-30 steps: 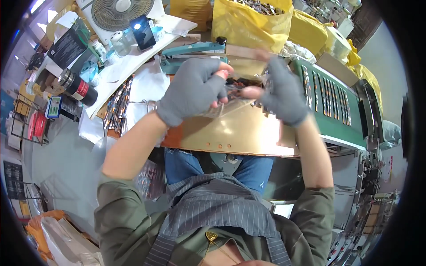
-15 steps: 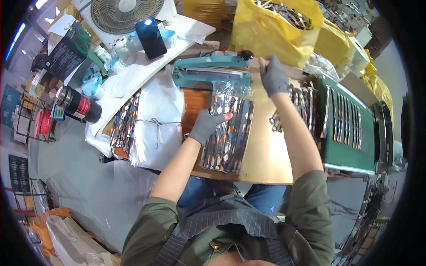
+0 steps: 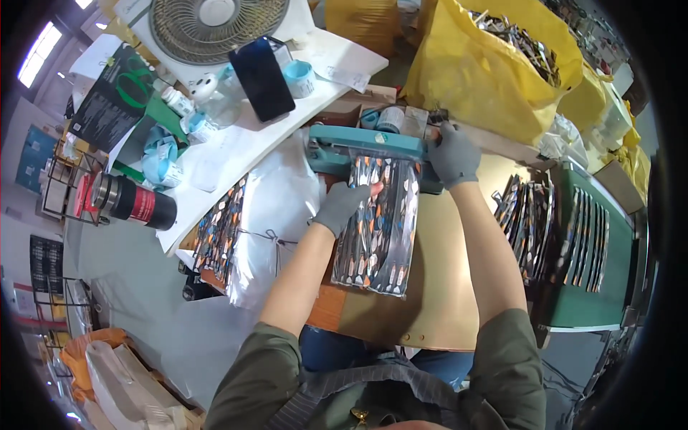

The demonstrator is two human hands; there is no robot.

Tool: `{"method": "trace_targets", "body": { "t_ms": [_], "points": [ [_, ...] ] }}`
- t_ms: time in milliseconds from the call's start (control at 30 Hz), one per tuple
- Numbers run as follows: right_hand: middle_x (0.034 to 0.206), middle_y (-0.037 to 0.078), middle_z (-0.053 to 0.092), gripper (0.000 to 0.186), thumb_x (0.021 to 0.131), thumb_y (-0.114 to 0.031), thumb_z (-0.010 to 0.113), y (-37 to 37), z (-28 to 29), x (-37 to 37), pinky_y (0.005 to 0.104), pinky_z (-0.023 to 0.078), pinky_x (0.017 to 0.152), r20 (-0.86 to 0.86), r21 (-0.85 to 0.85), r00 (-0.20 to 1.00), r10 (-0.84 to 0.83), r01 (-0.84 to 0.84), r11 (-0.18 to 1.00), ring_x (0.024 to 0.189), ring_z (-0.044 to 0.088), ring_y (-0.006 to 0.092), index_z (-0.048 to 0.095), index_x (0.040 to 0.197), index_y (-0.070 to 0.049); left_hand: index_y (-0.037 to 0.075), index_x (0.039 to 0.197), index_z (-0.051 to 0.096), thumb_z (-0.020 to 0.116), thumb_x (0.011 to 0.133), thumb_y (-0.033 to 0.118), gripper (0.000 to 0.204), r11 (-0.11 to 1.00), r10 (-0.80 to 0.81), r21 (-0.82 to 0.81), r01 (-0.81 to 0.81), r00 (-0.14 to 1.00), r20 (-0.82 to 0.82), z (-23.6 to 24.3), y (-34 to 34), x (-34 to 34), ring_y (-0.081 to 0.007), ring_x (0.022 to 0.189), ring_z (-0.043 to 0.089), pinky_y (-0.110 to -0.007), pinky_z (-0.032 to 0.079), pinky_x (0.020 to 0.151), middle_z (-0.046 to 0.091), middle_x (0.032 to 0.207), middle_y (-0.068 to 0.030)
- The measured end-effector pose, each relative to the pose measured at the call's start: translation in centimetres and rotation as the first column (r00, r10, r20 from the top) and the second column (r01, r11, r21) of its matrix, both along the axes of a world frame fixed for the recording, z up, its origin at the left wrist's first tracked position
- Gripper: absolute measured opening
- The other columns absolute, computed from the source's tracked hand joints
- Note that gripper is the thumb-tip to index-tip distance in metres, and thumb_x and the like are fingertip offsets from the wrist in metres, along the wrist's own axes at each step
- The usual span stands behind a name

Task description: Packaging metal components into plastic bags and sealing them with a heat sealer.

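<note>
A clear plastic bag of patterned dark strips (image 3: 387,236) lies on the worktop, its top end inside a teal impulse sealer (image 3: 362,140). My left hand (image 3: 339,206), in a grey fingerless glove, grips the bag's left side, thumb on top. My right hand (image 3: 453,154), gloved alike, is closed on the right end of the sealer's lowered arm, hiding its knob. To the left, loose strips (image 3: 218,244) lie beside white plastic sheets (image 3: 276,193) with a cord over them. More strips (image 3: 527,222) lie in a heap to the right.
A white shelf (image 3: 229,158) at upper left carries a fan (image 3: 183,25), phone (image 3: 261,79), thermos (image 3: 143,208) and small containers. Yellow sacks (image 3: 473,86) of strips stand behind. At the right, a green belt (image 3: 609,272) holds several strips in a row.
The bag, earlier in both hands, went down onto the worktop and into the sealer. My right hand came onto the sealer's arm, which is now pressed down over the bag's end.
</note>
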State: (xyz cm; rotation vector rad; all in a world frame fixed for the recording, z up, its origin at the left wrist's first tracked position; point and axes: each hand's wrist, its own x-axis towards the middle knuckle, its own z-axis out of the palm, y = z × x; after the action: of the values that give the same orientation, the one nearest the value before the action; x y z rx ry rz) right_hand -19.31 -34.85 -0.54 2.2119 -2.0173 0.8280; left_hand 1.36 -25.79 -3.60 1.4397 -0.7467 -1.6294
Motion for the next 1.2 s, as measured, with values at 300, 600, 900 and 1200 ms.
{"method": "trace_targets", "body": {
  "t_ms": [300,600,900,1200],
  "points": [
    [0.077,0.013,0.062,0.021,0.081,-0.027,0.054,-0.1,-1.1,0.4,0.0461,0.048,0.058,0.041,-0.123,0.999,-0.011,0.016,0.992,0.065,0.060,0.0357,0.057,0.073,-0.008,-0.003,0.094,0.066,0.077,0.070,0.024,0.038,0.997,0.022,-0.077,-0.019,0.999,0.033,-2.5,-0.1,0.3,-0.0135,0.073,0.061,-0.027,0.048,0.067,0.066,0.086,-0.0077],
    [0.124,0.029,0.047,0.086,0.072,-0.054,0.066,6.3,0.1,-4.9,0.0423,0.036,0.098,0.383,-0.037,0.895,0.228,-0.232,0.972,0.116,0.045,0.0412,0.038,0.128,0.005,-0.001,0.101,0.063,0.076,0.071,0.030,0.045,0.967,-0.018,-0.246,0.058,0.987,0.161,-1.8,2.2,1.6,-0.0139,0.081,0.060,-0.028,0.048,0.074,0.065,0.091,-0.0056],
    [0.116,0.027,0.054,0.096,0.057,-0.050,0.077,13.7,-0.8,-22.6,0.0453,0.044,0.090,-0.074,0.497,0.840,-0.538,0.498,0.710,0.107,0.055,0.0404,0.039,0.131,-0.002,-0.003,0.123,0.044,0.066,0.077,0.044,0.069,0.747,0.518,-0.636,0.194,0.429,0.740,0.3,5.8,-7.4,-0.0366,0.102,0.053,-0.042,0.042,0.088,0.054,0.111,-0.0226],
    [0.120,0.028,0.051,0.080,0.076,-0.053,0.063,14.0,1.4,-23.1,0.0398,0.038,0.097,0.196,-0.224,0.948,-0.250,0.292,0.930,0.113,0.049,0.0375,0.042,0.127,0.005,-0.011,0.134,0.027,0.048,0.079,0.066,0.097,0.830,0.135,-0.407,0.381,0.572,0.809,-6.6,4.8,-22.4,-0.0433,0.124,0.035,-0.045,0.027,0.105,0.036,0.133,-0.0314]
  ]
}}
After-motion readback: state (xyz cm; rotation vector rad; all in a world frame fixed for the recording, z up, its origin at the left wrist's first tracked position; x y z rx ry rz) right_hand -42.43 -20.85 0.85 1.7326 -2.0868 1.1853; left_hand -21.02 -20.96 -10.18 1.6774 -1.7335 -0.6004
